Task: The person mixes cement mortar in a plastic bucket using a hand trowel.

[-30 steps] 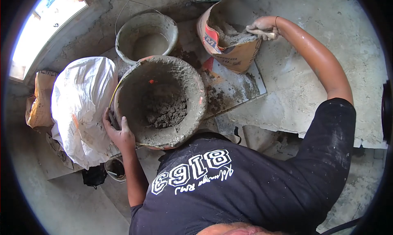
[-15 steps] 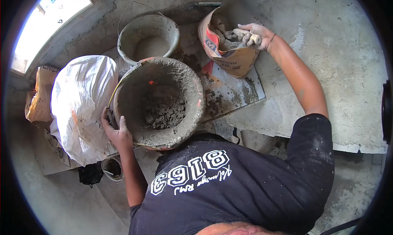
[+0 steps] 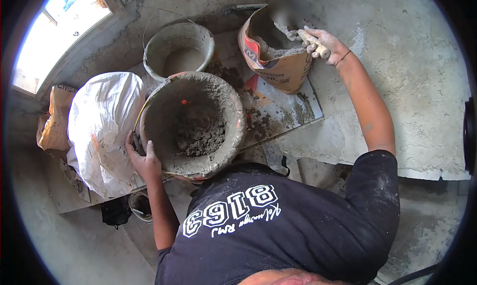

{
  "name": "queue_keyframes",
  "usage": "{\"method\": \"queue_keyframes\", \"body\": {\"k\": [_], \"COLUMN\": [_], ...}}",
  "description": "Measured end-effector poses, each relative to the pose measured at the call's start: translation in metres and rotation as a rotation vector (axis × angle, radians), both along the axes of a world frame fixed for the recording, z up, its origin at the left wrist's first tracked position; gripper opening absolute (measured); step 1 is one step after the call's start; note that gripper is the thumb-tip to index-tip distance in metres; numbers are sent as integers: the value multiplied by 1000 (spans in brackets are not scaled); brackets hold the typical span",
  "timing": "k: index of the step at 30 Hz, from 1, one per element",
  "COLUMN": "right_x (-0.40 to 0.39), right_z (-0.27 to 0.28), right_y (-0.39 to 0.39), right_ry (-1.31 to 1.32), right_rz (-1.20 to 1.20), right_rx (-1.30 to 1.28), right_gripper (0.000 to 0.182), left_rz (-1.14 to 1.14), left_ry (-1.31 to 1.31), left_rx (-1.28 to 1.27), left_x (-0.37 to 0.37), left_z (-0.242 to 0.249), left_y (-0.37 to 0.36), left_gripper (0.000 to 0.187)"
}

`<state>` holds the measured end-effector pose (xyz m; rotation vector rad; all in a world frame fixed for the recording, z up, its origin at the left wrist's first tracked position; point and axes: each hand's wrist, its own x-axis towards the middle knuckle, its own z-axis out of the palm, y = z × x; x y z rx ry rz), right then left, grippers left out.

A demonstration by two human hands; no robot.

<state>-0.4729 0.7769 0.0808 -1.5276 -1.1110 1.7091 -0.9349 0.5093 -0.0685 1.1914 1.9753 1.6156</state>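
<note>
My right hand is closed around the pale handle of a trowel. The trowel's grey, cement-caked end reaches over the rim of an open paper cement bag, partly lost in a blurred patch. Grey powder shows inside the bag. At the near left side of a mortar-coated bucket, my left hand grips the rim, thumb on the near side and fingers along the outer wall by its yellow handle. Crumbly grey mortar lies at the bottom of this bucket.
A second bucket with murky water and a wire handle stands behind. White sacking and another cement bag are at left. A spattered board lies under the bag. A small pail sits lower left.
My right hand has moved right, drawing the trowel's end toward the bag's right rim and uncovering more of the bag's inside. My left hand keeps its hold on the bucket.
</note>
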Motion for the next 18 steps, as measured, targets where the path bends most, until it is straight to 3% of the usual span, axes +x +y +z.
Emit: {"method": "queue_keyframes", "body": {"k": [9, 13, 18], "right_x": [2, -7, -33], "right_z": [6, 22, 45], "right_y": [-3, -19, -62], "right_ry": [45, -15, 99], "right_rz": [-7, 87, 186], "right_rx": [-25, 14, -108], "right_gripper": [25, 25, 34], "left_rz": [-19, 8, 39], "left_ry": [-32, -60, 47], "left_rx": [20, 25, -7], "left_x": [-2, 0, -1], "left_z": [-5, -4, -1], "left_y": [1, 1, 1], "left_gripper": [52, 52, 52]}}
